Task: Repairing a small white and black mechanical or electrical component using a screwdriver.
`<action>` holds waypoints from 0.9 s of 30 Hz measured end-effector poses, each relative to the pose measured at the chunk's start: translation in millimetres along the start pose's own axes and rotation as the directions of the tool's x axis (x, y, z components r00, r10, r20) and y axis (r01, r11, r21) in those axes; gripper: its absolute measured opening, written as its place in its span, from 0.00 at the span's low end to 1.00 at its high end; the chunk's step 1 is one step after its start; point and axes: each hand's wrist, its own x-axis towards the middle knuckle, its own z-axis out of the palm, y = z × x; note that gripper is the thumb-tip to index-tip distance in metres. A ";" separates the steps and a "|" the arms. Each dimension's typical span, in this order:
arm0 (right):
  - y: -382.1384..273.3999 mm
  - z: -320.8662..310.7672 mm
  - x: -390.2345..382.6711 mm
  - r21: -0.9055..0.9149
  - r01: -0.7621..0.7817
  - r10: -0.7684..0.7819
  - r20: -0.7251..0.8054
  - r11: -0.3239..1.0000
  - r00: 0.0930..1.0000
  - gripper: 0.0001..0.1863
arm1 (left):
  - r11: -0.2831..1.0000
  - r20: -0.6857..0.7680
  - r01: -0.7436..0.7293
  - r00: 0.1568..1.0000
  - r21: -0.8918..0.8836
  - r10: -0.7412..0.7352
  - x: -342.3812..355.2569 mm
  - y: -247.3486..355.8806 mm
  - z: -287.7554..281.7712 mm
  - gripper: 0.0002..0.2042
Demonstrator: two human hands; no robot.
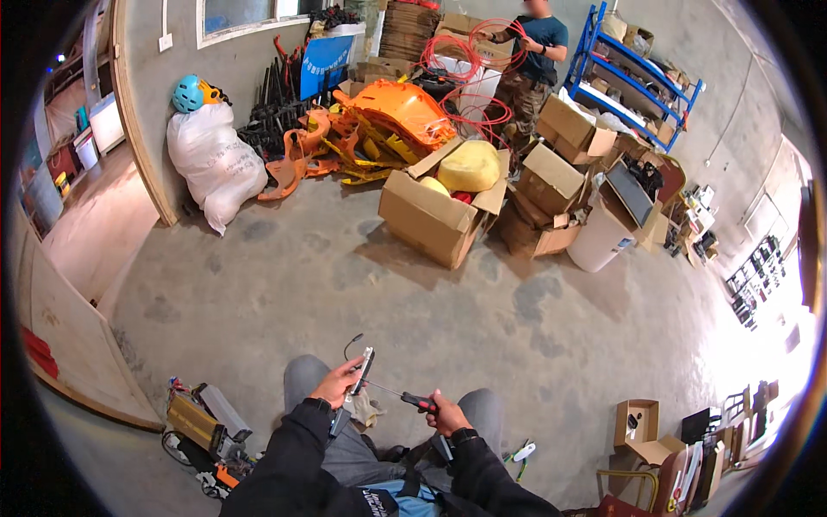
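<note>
My left hand (334, 384) is closed around a narrow, flat device (365, 365) with a pale edge, held upright above my lap. A short dark cable (349, 344) curls from its upper end. What the device is exactly, I cannot make out. In my right hand (449, 417) is a screwdriver (419, 401) with a red and black handle. Its thin shaft points left, and the tip is at or very near the device; contact is too small to tell. A pale crumpled cloth or glove (370, 411) lies between my knees, just below the shaft.
Metal-cased parts with wires (207, 422) sit on the floor at my left. A tool with green-yellow handles (522, 457) lies by my right knee. An open carton (636, 424) stands farther right. Ahead are cardboard boxes (426, 215), orange panels (401, 112) and a person (547, 52) handling red tubing.
</note>
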 end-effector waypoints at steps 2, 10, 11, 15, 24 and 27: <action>7.4 -5.3 2.1 0.009 0.016 -0.016 0.034 1.000 0.999 0.19 | 1.000 0.019 -0.015 1.000 -0.008 0.015 -4.3 -1.3 0.6 0.23; -17.3 7.4 -11.5 0.105 0.145 -0.150 0.039 0.984 0.988 0.14 | 0.997 0.023 -0.075 0.997 0.007 0.075 16.1 9.7 5.5 0.23; -25.3 8.6 -9.8 0.136 0.095 -0.094 -0.010 0.986 0.995 0.17 | 0.999 0.032 -0.037 0.999 -0.007 0.037 16.9 17.0 14.5 0.23; -26.6 9.0 -4.4 -0.075 0.050 -0.049 0.017 0.996 0.999 0.23 | 0.999 0.001 -0.023 1.000 0.038 0.023 9.7 23.2 13.3 0.24; -9.7 9.2 -10.4 0.077 0.186 -0.184 -0.026 0.980 0.983 0.13 | 1.000 -0.034 -0.025 0.999 -0.012 0.024 -4.5 17.5 19.5 0.25; -21.3 19.2 -18.6 0.089 0.056 -0.052 -0.047 0.994 0.998 0.16 | 1.000 -0.016 -0.024 1.000 -0.017 0.024 -3.9 19.2 18.9 0.24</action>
